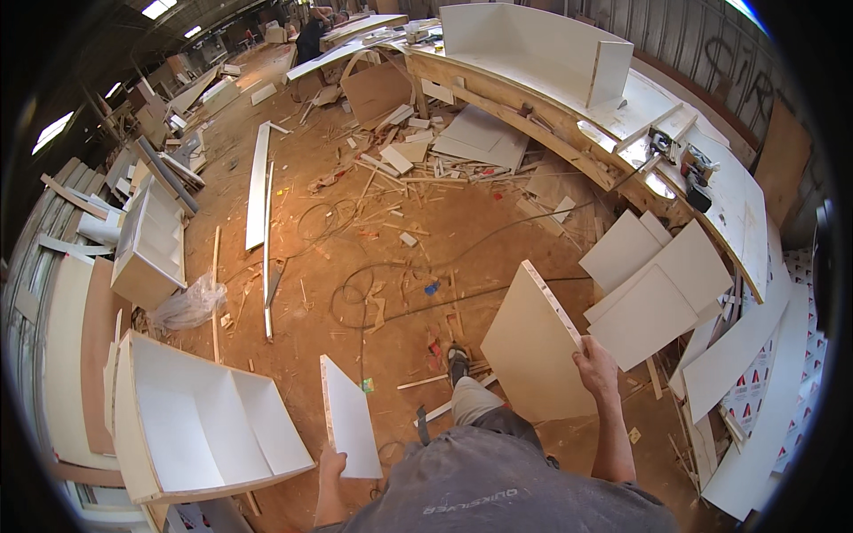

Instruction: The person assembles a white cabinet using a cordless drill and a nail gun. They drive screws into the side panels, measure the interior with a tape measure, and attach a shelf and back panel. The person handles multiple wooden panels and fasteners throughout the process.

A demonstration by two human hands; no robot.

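Note:
My left hand [332, 465] is closed on the lower edge of a small white panel [354, 425], held upright at my left side. A larger pale panel [530, 355] stands tilted at my right, with a rough, patchy top edge. On that edge, near its close corner, my right hand [596, 366] grips the panel. To the left of the small panel sits a white open cabinet [209, 426] with inner dividers. Several white boards [657, 293] lean against the workbench beyond my right hand.
Cables [418, 306] and wood scraps [418, 169] litter the brown floor [329, 266]. Long white strips [259, 191] lie ahead. A long workbench [524, 111] with power tools [693, 164] runs along the right. Another cabinet [153, 244] stands at left. A person [311, 40] bends over a far table.

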